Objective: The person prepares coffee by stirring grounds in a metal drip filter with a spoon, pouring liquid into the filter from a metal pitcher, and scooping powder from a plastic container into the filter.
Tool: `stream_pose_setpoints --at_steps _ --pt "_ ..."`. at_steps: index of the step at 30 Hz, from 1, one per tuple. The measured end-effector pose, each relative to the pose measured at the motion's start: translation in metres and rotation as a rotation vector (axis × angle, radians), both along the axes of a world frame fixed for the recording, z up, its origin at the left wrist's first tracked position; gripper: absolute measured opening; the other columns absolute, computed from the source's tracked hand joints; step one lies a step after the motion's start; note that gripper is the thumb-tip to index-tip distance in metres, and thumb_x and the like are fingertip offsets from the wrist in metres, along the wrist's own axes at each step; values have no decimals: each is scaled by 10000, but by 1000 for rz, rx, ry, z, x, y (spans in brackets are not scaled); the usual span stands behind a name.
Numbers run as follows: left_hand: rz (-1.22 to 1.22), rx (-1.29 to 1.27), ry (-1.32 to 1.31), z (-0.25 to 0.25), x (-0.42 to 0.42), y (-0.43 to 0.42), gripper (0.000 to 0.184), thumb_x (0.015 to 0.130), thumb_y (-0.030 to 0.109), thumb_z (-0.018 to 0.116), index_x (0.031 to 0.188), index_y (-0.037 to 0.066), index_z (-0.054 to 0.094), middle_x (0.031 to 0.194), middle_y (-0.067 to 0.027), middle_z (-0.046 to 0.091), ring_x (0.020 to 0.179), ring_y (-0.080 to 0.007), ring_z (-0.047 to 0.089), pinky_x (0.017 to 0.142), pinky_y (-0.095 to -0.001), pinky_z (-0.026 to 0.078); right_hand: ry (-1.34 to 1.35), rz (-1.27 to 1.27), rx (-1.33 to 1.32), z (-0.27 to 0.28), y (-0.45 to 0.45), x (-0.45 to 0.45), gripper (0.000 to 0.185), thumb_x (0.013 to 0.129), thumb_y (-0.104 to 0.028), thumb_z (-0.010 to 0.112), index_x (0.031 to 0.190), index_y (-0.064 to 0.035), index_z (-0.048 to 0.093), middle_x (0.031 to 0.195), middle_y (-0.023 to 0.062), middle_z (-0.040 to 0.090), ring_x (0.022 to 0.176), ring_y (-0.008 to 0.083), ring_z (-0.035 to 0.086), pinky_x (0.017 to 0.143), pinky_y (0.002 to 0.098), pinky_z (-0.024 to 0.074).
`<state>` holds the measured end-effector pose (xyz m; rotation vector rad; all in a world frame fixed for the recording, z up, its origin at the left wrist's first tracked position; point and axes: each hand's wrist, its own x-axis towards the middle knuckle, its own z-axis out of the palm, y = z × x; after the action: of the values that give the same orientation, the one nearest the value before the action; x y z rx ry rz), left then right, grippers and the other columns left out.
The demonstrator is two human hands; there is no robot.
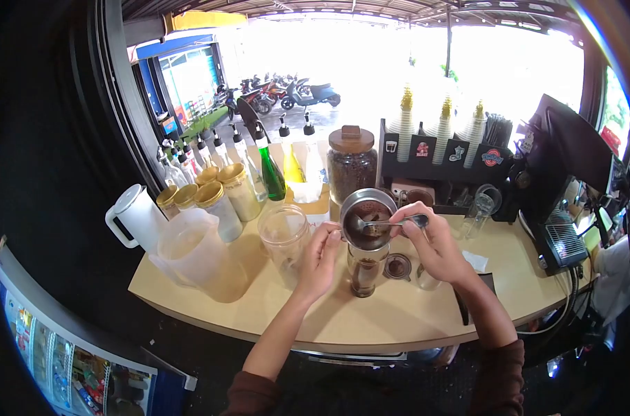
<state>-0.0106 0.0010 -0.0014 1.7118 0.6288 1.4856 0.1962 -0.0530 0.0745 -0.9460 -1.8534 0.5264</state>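
Note:
My left hand (318,258) grips the left edge of a round metal cup (348,208) with dark brown contents. The cup is tilted so that its mouth faces me, above a tall clear glass (363,277). Dark matter shows inside that glass. In my right hand (436,246) is a metal spoon (379,223), its bowl inside the cup. Right of the glass, a small round dark piece (397,266) lies on the counter. A clear plastic jar (284,239) stands left of my left hand. What exactly fills the cup cannot be made out.
A large translucent pitcher (200,260) and a white jug (138,215) stand left, near gold-lidded canisters (239,194) and pump bottles (270,166). Behind are a wooden-lidded jar (352,166) and a black cup holder (440,159). A dark machine (561,173) stands right. The counter edge (315,341) faces me.

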Motion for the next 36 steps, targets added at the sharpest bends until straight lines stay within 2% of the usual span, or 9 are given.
stream_pose_setpoints --at_steps 2,4,8,14,17,22,26,29,36 --pt "21 44 39 0 0 -1 205 1020 185 401 989 25 526 861 -13 507 819 -70 461 767 -222 382 -7 -1 2 3 0 4 134 944 -112 483 1000 -45 584 888 70 647 923 211 575 926 353 369" --pt "58 52 93 -2 -1 2 196 1015 171 407 992 19 528 859 -19 505 818 -74 466 766 -224 384 -218 -5 90 7 -1 7 149 940 -116 486 1018 -55 598 877 61 650 920 208 571 936 359 359" --pt "46 80 42 -9 -2 9 199 1014 171 409 994 17 534 855 -15 501 809 -73 465 753 -225 382 -83 0 7 7 1 14 153 929 -113 497 1014 -63 614 848 53 650 921 200 564 937 364 355" --pt "0 9 92 -8 -4 11 211 1011 176 418 991 5 539 857 -15 507 801 -67 462 740 -226 380 -292 22 100 19 3 15 133 905 -99 522 962 -65 637 838 34 655 913 197 560 925 356 358" --pt "20 50 72 -3 -4 7 214 1009 177 419 990 0 538 861 -25 515 798 -80 470 747 -234 386 -190 13 91 21 3 12 131 895 -89 530 955 -66 644 817 30 654 878 196 560 915 355 360" --pt "29 58 139 2 -9 7 218 1002 177 425 974 -8 537 856 -68 526 829 -138 500 795 -273 396 -331 48 185 36 6 16 114 882 -94 547 920 -60 649 750 27 634 817 181 561 923 360 356" --pt "41 79 104 -1 -9 13 214 998 170 426 961 -8 539 850 -74 533 846 -155 508 811 -283 397 -367 104 214 34 7 13 106 880 -106 552 889 -54 644 734 35 600 812 206 555 923 360 354" --pt "49 74 106 4 -7 10 210 989 164 435 948 -12 542 840 -84 541 837 -177 521 812 -293 402 -367 34 211 41 8 17 115 891 -117 547 910 -50 638 751 51 596 815 230 554 918 368 360" --pt "86 109 171 10 -6 10 199 973 153 453 934 -19 547 835 -109 557 828 -226 548 814 -330 410 -377 66 243 40 9 9 127 904 -133 557 893 -32 632 823 91 627 856 249 582 926 384 358"
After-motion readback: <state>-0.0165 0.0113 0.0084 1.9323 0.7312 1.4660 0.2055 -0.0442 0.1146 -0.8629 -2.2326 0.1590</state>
